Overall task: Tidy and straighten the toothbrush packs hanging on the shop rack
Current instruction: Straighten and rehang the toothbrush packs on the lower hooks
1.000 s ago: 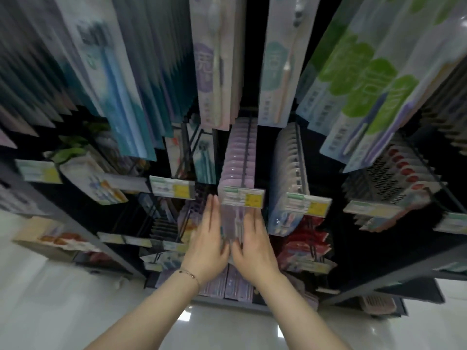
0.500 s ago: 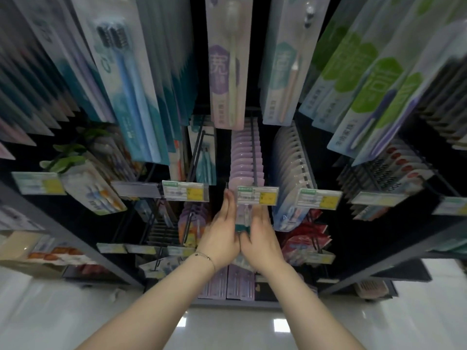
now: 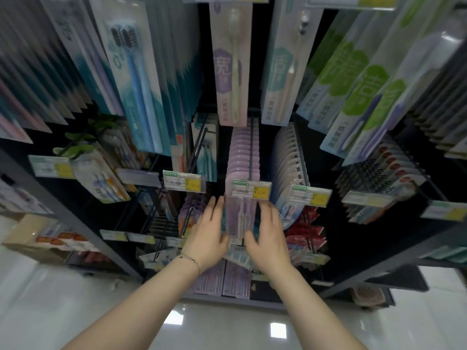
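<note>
Currently, left to right.

- Well left of your hands: tilted pack [image 3: 101,180], hanging askew and not yet straightened.
- Left hand [image 3: 209,233]: fingers straight, laid along the left edge of the front purple pack [image 3: 238,218].
- Front purple pack: between your hands, under the price tag [image 3: 251,189]. The row behind it looks square.
- Right hand [image 3: 269,236]: fingers loosely bent at the pack's right edge, gripping nothing.
- Just right of it: white packs [image 3: 290,168], evenly hung.

Progress, as a judgement: this row is nearly done, and much of the rack is left. Half a second ago your hands were pressed together over the pack. Now they stand apart.
</note>
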